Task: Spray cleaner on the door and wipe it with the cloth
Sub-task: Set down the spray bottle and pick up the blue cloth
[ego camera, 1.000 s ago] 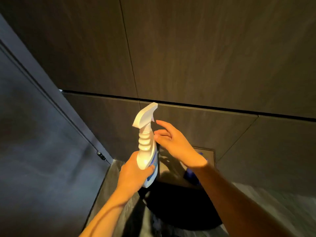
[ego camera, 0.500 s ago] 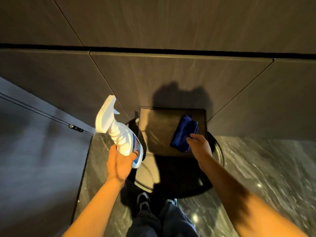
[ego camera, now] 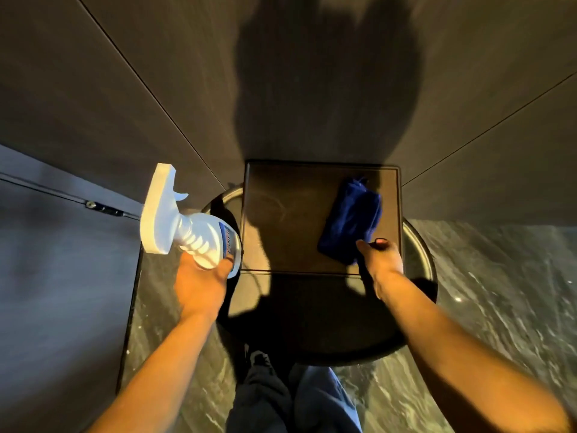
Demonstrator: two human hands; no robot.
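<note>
My left hand (ego camera: 201, 281) grips a white spray bottle (ego camera: 187, 228) with a blue label, its nozzle tilted up and to the left. A folded dark blue cloth (ego camera: 351, 221) lies on a dark square tray (ego camera: 281, 220). My right hand (ego camera: 379, 256) is at the cloth's near corner, fingers closed on its edge. The dark panelled door (ego camera: 312, 73) fills the top of the view, with my shadow on it.
The square tray rests on a round black table (ego camera: 418, 270) right against the panels. A grey wall or door face with a small metal fitting (ego camera: 103, 209) stands at the left. Marbled stone floor (ego camera: 484, 292) spreads to the right; my legs and a shoe are below.
My view has dropped from the door panels to the table. My right hand left the bottle's neck and went down to the blue cloth, closing on its edge. The left hand lowered the bottle.
</note>
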